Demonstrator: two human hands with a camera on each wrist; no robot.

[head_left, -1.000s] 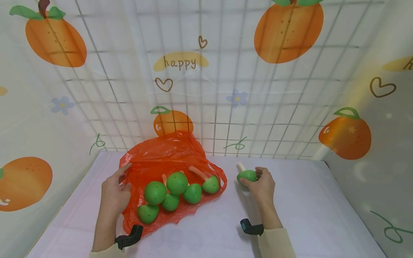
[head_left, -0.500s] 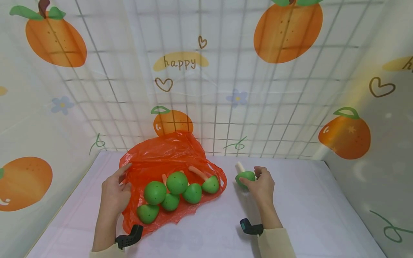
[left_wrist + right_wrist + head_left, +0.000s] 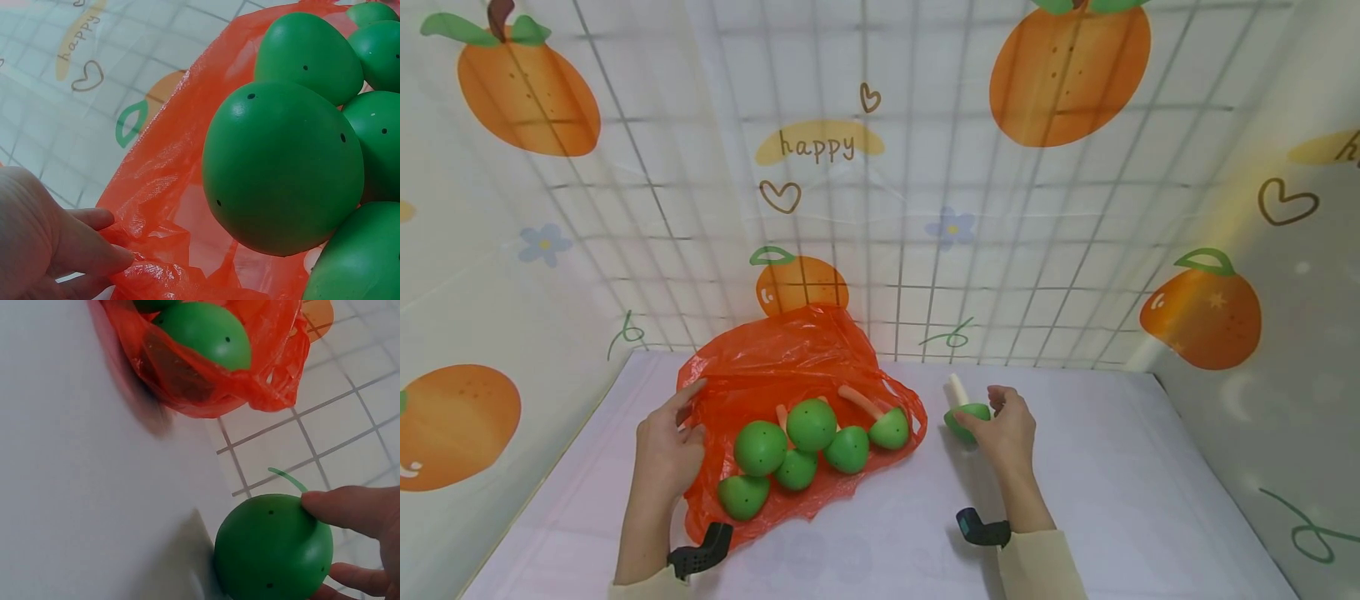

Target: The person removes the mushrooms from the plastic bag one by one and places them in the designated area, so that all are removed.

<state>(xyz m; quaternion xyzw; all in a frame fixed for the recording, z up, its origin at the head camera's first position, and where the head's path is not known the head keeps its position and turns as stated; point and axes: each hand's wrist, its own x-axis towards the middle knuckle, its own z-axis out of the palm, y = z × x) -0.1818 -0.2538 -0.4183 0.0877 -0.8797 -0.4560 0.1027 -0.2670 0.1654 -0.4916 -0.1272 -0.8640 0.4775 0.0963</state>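
My right hand [image 3: 1007, 429] holds a green-capped toy mushroom [image 3: 966, 423] by its cap, thumb on one side and fingers on the other. Its pale stem points up and away. In the right wrist view the round cap [image 3: 272, 547] shows black dots. At the left, my left hand [image 3: 668, 454] pinches the edge of a red plastic bag [image 3: 775, 350], thumb and fingers at the film in the left wrist view. Several more green mushrooms [image 3: 761, 448] with pinkish stems lie in the bag's open mouth; parts of their stems are hidden.
A pale cloth covers the table [image 3: 1120, 483]. Behind it hangs a printed curtain [image 3: 910, 158] over a wire grid, and similar sheets close off both sides. A dark device [image 3: 983, 528] is strapped to each wrist.
My right hand has shifted slightly left with the mushroom, toward the bag. The left hand, the bag and the mushrooms in it have stayed in place.
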